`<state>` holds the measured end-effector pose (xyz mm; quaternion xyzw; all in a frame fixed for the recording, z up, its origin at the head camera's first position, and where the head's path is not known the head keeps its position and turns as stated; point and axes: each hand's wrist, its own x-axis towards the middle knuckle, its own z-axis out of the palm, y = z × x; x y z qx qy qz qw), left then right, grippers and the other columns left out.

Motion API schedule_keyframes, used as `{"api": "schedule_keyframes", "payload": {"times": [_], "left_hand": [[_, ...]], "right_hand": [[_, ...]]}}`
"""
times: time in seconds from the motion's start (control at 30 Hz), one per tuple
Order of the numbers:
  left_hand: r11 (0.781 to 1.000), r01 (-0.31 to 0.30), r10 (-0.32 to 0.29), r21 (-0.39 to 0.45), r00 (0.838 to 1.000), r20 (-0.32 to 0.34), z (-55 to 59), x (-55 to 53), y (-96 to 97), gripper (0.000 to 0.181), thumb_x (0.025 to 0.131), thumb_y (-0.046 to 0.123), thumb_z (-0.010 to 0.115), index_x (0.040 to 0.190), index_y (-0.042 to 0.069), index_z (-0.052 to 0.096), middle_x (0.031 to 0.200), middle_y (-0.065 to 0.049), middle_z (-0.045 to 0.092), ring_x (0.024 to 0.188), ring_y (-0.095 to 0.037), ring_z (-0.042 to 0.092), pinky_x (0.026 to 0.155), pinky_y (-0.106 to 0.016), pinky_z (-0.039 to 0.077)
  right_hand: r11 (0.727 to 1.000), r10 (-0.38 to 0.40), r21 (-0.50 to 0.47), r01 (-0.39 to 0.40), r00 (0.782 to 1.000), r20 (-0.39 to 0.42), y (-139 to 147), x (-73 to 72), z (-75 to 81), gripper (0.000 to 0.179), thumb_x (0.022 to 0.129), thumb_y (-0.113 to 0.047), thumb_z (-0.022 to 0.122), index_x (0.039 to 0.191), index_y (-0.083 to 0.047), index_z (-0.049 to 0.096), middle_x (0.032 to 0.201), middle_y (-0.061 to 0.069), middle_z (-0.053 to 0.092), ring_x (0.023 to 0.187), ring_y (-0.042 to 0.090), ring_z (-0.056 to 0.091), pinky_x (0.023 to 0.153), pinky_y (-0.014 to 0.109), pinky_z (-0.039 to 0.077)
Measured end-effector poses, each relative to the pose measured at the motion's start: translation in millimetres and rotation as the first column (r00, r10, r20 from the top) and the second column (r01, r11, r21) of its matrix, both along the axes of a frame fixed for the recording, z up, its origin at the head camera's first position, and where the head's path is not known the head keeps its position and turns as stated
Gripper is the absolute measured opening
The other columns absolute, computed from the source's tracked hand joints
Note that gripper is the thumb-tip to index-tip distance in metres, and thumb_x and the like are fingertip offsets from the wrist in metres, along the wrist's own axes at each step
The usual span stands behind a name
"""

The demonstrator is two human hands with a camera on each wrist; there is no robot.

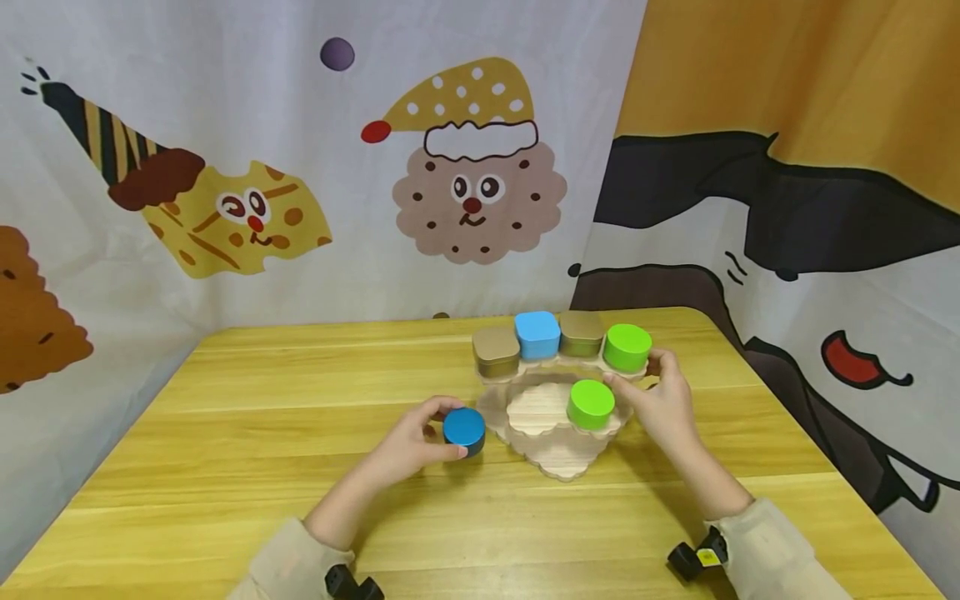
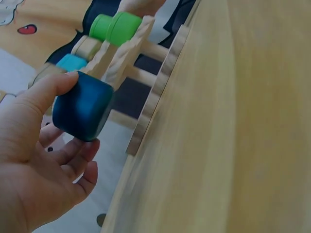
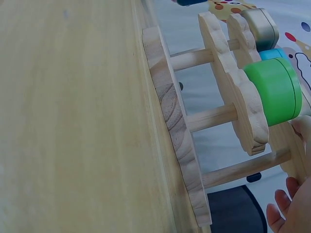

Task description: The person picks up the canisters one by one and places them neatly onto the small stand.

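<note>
My left hand [image 1: 405, 442] pinches a dark blue lidded tin [image 1: 464, 431] between thumb and fingers, left of a tiered wooden stand [image 1: 564, 458]. In the left wrist view, the tin [image 2: 82, 107] is held clear of the tabletop. My right hand [image 1: 663, 400] grips the right end of the stand's back tier, thumb in front and fingers beyond the edge. Beside those fingers sits a bright green tin [image 1: 628, 347]. Another green tin [image 1: 592, 405] rests on the right of the front tier. Part of the right hand is cut off in the right wrist view.
Along the back tier stand a gold tin [image 1: 496, 351], a light blue tin [image 1: 537, 334] and a second gold tin [image 1: 581, 333]. The stand's wooden base [image 3: 170, 116] lies on the wooden table [image 1: 225, 433]. A cartoon-printed curtain [image 1: 285, 100] hangs behind.
</note>
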<state>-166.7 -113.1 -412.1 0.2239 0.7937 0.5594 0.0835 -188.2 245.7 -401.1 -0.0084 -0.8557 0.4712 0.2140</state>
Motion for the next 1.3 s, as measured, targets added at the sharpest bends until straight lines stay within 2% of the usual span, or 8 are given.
{"api": "schedule_keyframes", "payload": {"times": [0.1,0.13,0.37,0.67,0.87,1.3], "left_hand": [[1.0,-0.01,0.01,0.025,1.0,-0.011,-0.2,2.3,4.9,0.054,0.079,0.01,0.078,0.127,0.003,0.055,0.115,-0.007,0.059,0.105,-0.027,0.049,0.081,-0.043,0.039],[0.999,-0.016,0.016,0.031,1.0,-0.016,-3.5,1.1,6.0,0.055,0.079,0.011,0.079,0.127,0.004,0.055,0.115,-0.006,0.059,0.106,-0.026,0.049,0.082,-0.042,0.039],[0.995,-0.042,0.045,0.086,0.998,-0.039,-0.1,6.6,21.8,0.056,0.076,0.012,0.081,0.126,0.005,0.057,0.113,-0.003,0.059,0.105,-0.023,0.049,0.082,-0.042,0.039],[0.989,-0.065,0.072,0.134,0.996,-0.049,1.7,8.3,43.4,0.058,0.075,0.011,0.081,0.127,0.005,0.058,0.115,-0.002,0.06,0.105,-0.023,0.05,0.081,-0.043,0.04],[0.984,-0.094,0.106,0.15,0.992,-0.071,4.6,9.4,55.7,0.059,0.075,0.011,0.082,0.129,0.009,0.059,0.115,0.0,0.06,0.103,-0.021,0.051,0.082,-0.043,0.041],[0.977,-0.134,0.152,0.169,0.983,-0.101,8.7,7.3,80.3,0.059,0.073,0.011,0.083,0.128,0.009,0.061,0.119,0.0,0.059,0.101,-0.019,0.051,0.079,-0.041,0.041]], "right_hand": [[1.0,-0.001,0.0,0.001,1.0,0.005,0,-0.1,0.0,0.066,0.079,-0.032,0.08,0.123,0.002,0.045,0.106,0.015,0.049,0.095,0.021,0.042,0.067,0.029,0.035],[1.0,0.0,0.001,0.0,1.0,0.006,0,0.2,0.2,0.066,0.079,-0.032,0.079,0.123,0.002,0.045,0.106,0.015,0.049,0.095,0.021,0.042,0.067,0.029,0.035],[1.0,-0.004,-0.007,0.004,1.0,0.009,-1,1.0,1.1,0.065,0.079,-0.032,0.079,0.123,0.003,0.045,0.106,0.015,0.049,0.095,0.023,0.043,0.065,0.027,0.035],[1.0,-0.004,-0.007,0.004,1.0,0.017,-1,2.1,1.3,0.066,0.08,-0.032,0.079,0.123,0.002,0.044,0.107,0.014,0.048,0.095,0.023,0.042,0.065,0.026,0.036],[1.0,-0.009,-0.003,0.009,1.0,0.014,-2,1.3,2.6,0.065,0.08,-0.032,0.079,0.123,0.003,0.045,0.107,0.015,0.049,0.096,0.023,0.043,0.067,0.024,0.037],[1.0,-0.009,-0.021,0.01,1.0,0.008,-1,-1.8,0.2,0.064,0.079,-0.029,0.08,0.122,0.002,0.046,0.104,0.014,0.048,0.097,0.027,0.044,0.066,0.026,0.036]]}}
